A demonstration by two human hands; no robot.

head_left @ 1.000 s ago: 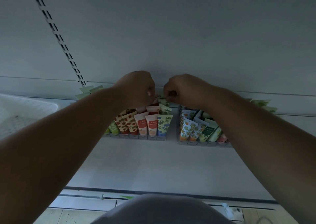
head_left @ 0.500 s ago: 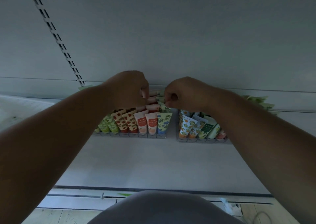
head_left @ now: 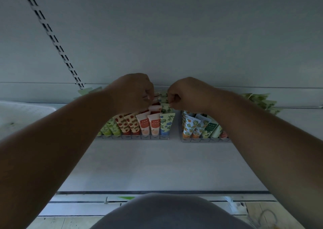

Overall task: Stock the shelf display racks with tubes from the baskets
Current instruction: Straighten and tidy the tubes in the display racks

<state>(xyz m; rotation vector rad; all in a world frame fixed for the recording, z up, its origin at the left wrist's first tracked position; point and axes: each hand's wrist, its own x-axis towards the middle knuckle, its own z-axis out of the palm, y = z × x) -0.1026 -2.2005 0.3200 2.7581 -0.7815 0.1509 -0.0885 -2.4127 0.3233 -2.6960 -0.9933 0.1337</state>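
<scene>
I had both arms stretched out over the white shelf board (head_left: 157, 167). My left hand (head_left: 132, 92) hovered above the back rows of the left clear plastic display rack (head_left: 132, 137), its fingers curled in tight, the tips meeting at the top edge of a pale pink soft tube (head_left: 156, 98) standing in a rear row; it seemed to pinch that edge, though the knuckles hid most of the contact. My right hand (head_left: 188, 95) was just beside it, also curled into a fist, with its fingertips pressed down at the flat crimped end of a green-and-white leaf-printed tube (head_left: 166, 107) at the right end of the same rack; whether it truly held that tube I could not tell.

In front of my hands the rack's front row stood upright, caps down: strawberry-printed tubes (head_left: 127, 124), peach-coloured tubes (head_left: 150, 124), and a blue-flowered tube (head_left: 166, 124). A second clear rack (head_left: 206, 139) sat just to the right, partly under my right forearm, with orange-printed tubes (head_left: 189, 126) at its front. A white perforated plastic basket (head_left: 22, 113) lay at the far left.
</scene>
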